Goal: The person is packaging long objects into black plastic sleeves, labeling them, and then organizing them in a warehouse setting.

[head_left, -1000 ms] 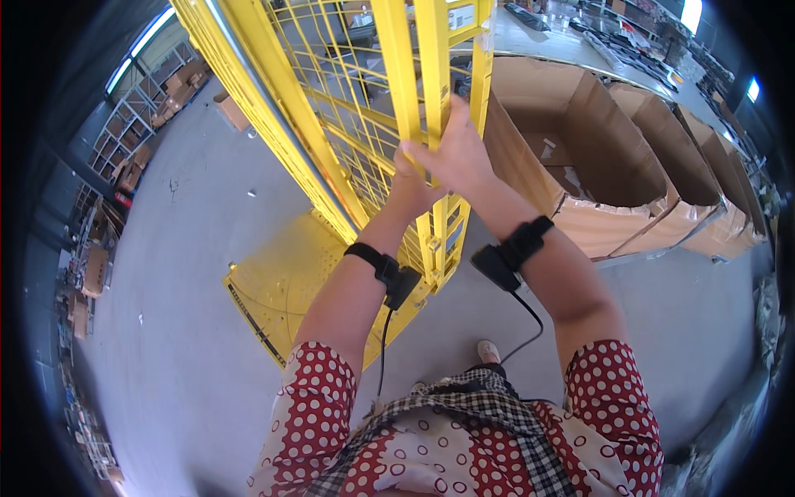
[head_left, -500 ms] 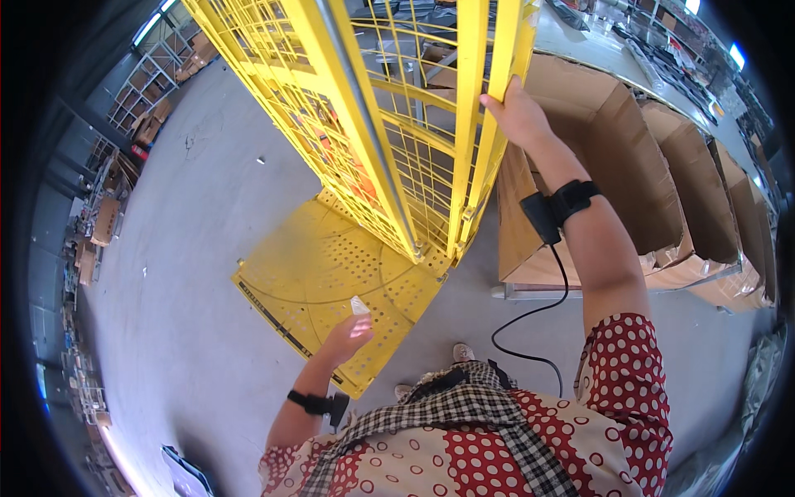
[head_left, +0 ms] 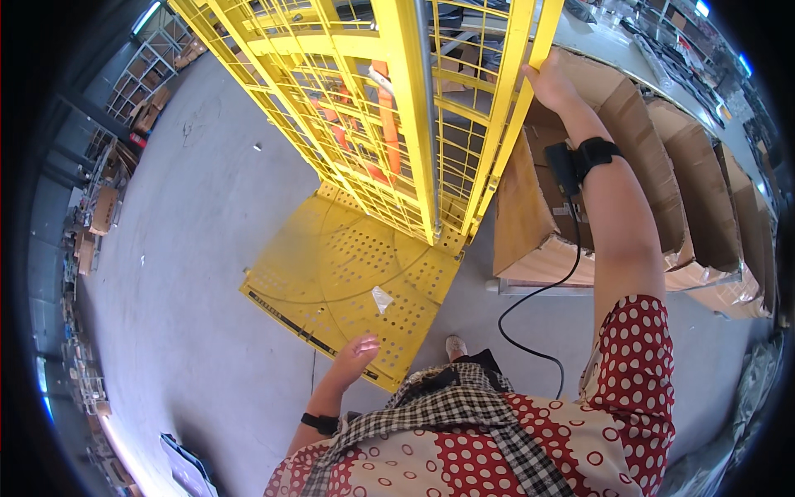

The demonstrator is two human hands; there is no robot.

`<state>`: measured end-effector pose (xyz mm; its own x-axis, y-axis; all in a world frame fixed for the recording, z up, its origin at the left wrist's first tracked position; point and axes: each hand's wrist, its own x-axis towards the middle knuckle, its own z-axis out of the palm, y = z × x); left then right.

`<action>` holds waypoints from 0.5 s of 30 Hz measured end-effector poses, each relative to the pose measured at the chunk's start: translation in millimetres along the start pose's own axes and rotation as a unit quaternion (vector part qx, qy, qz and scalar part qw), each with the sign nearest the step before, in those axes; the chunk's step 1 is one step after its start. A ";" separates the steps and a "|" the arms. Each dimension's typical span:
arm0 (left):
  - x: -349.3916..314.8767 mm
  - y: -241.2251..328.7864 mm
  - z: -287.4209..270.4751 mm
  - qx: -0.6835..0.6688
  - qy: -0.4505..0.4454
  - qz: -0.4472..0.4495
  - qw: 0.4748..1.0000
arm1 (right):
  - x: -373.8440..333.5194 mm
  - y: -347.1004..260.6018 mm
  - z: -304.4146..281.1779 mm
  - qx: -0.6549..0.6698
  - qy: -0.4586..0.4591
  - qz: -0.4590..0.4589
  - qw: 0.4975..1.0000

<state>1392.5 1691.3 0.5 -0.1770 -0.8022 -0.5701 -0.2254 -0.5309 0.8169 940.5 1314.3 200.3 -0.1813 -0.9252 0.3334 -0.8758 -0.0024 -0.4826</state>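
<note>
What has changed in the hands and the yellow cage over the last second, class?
The left hand let go of the cage bar and dropped low, empty, over the yellow floor plate. The cage door swung out to the right with the right hand. The right hand's grip on the door and the cardboard boxes stayed as they were.

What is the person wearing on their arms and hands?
Both hands are bare. The right wrist has a black band with a small black box and a black cable. The left wrist has a black band too. Short red sleeves have white dots.
</note>
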 end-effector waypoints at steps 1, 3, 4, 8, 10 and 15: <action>-2.2 -3.8 -3.1 -0.002 0.002 -0.001 1.000 | 5.1 -0.8 1.7 0.006 0.013 -0.005 1.000; -9.5 -15.8 -11.4 0.003 0.005 0.005 1.000 | 12.9 -4.1 6.9 0.007 0.028 0.004 1.000; -12.2 -19.1 -13.7 0.002 0.002 0.005 1.000 | 14.9 -4.0 0.4 0.003 0.028 0.005 1.000; -41.9 -40.2 -32.4 -0.024 0.028 -0.004 0.999 | 40.9 15.2 8.4 -0.018 0.045 0.034 0.998; -57.0 -54.5 -49.2 -0.030 0.039 -0.011 0.999 | 39.0 9.4 6.2 -0.124 0.041 0.084 0.988; -101.6 -127.7 -95.5 -0.063 0.082 -0.020 0.994 | -130.2 -58.4 41.8 -0.050 0.234 -0.041 0.970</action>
<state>1530.8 1814.6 -37.6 -0.0093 -0.8083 -0.5887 -0.1046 -0.5847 0.8044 1033.9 1419.1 151.3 -0.2719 -0.6505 0.7091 -0.9306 -0.0099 -0.3660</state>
